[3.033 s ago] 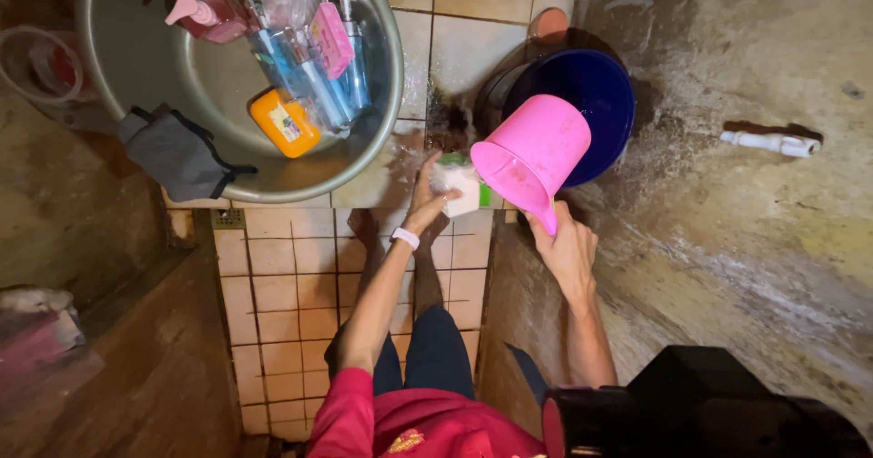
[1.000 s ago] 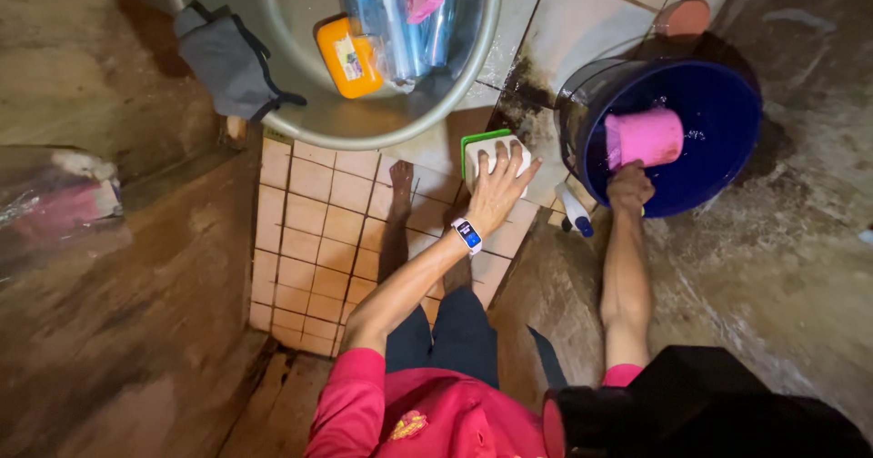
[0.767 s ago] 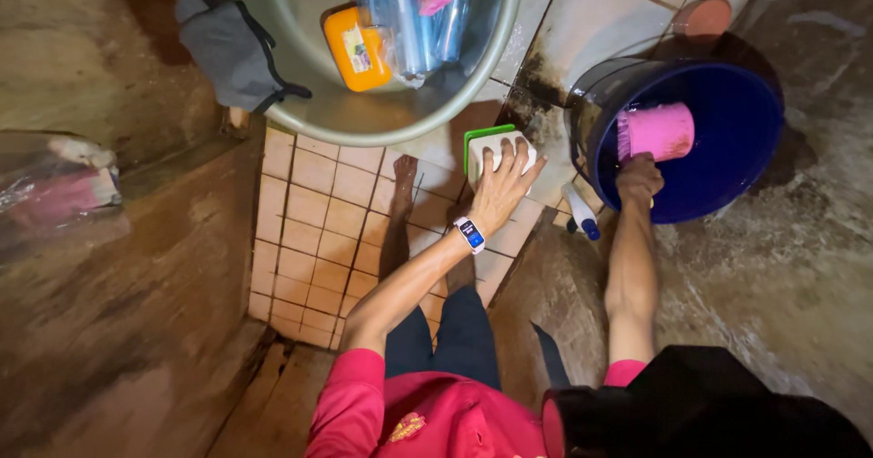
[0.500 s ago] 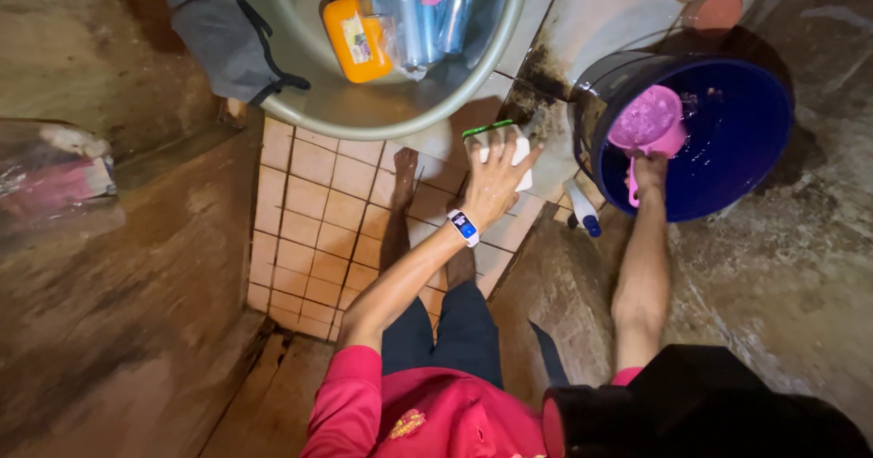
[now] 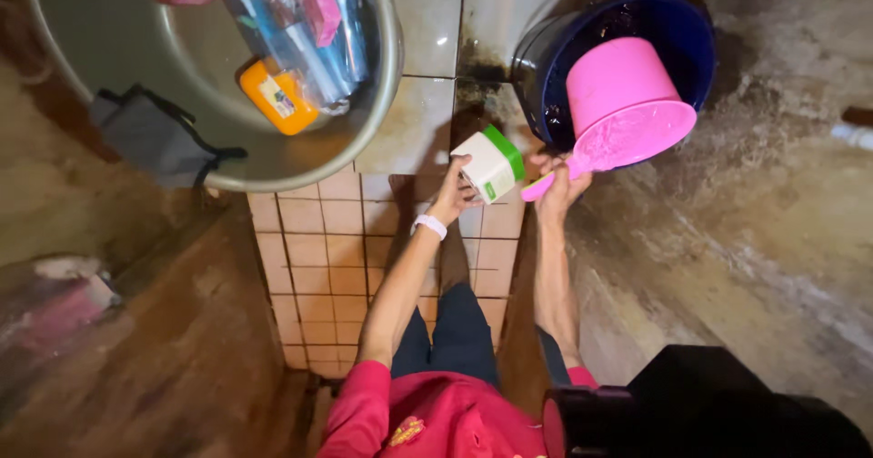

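Note:
My left hand (image 5: 452, 192) grips a white sponge with a green scouring side (image 5: 491, 163), lifted off the tiled floor and tilted. My right hand (image 5: 556, 185) holds the handle of a pink plastic dipper (image 5: 620, 101), raised out of the dark blue bucket (image 5: 677, 30) and tipped with its mouth toward the sponge. Water fills the dipper. The two hands are close together, just in front of the bucket. A white band is on my left wrist.
A large metal basin (image 5: 382, 103) at upper left holds an orange bottle (image 5: 277, 99), several tubes and bottles, and a grey cloth (image 5: 155, 135) over its rim. Small tan tiles (image 5: 318, 267) lie below it. Rough wet concrete (image 5: 746, 231) spreads to the right.
The dipper has come up out of the bucket, full of water, and tilted. My left hand has lifted the sponge off the tiles toward it. The camera has swung left.

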